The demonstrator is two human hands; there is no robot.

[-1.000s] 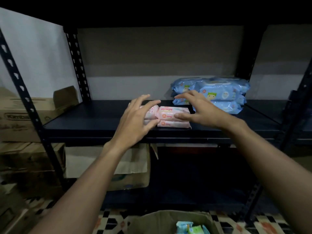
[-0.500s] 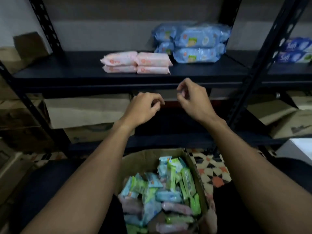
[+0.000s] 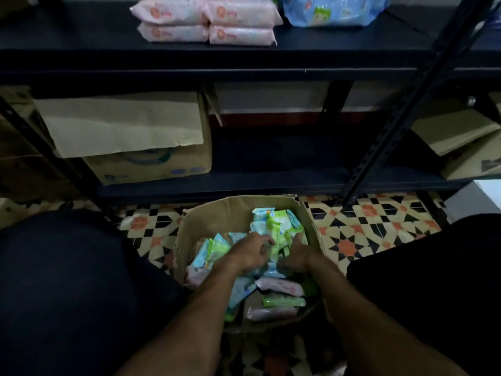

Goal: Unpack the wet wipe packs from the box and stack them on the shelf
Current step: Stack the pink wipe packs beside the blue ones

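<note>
An open cardboard box (image 3: 233, 210) stands on the floor between my knees, full of green, blue and pink wet wipe packs (image 3: 282, 287). Both my hands are down inside it. My left hand (image 3: 248, 255) curls its fingers onto an upright green pack (image 3: 278, 229). My right hand (image 3: 295, 256) lies against the other side of that green bundle, with its fingers buried among the packs. On the dark shelf (image 3: 81, 36) above, pink packs (image 3: 206, 20) lie two high in two piles, next to blue packs (image 3: 330, 12).
A cardboard carton (image 3: 151, 158) with its flap folded down sits on the lower shelf at the left. A perforated black upright (image 3: 401, 115) slants down the right side, with more cartons (image 3: 461, 142) behind it. Patterned floor tiles (image 3: 366, 221) surround the box.
My hands left the pink packs on the shelf, dropped past the shelf edge and went into the box. My view tilted down with them.
</note>
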